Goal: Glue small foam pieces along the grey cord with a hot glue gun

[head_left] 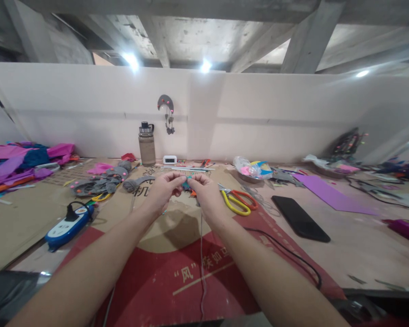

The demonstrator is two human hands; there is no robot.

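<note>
My left hand (167, 188) and my right hand (206, 191) meet over the cardboard. Both hands pinch a small teal piece (187, 183) between thumbs and forefingers; it is mostly hidden, so its kind does not show. A thin pale cord (202, 263) runs down from beneath my right hand across the red part of the printed cardboard (157, 290). Just right of my right hand lie scissors (240, 202) with yellow and orange handles. A roll of grey material (134, 184) rests left of my left hand.
A blue-and-white power strip (68, 225) lies left, near grey pieces with pink-headed pins (104, 181). Behind stand a bottle (147, 145) and a small white clock (169, 160). To the right are a black phone (300, 218), purple sheet (334, 194) and filled bowl (252, 175).
</note>
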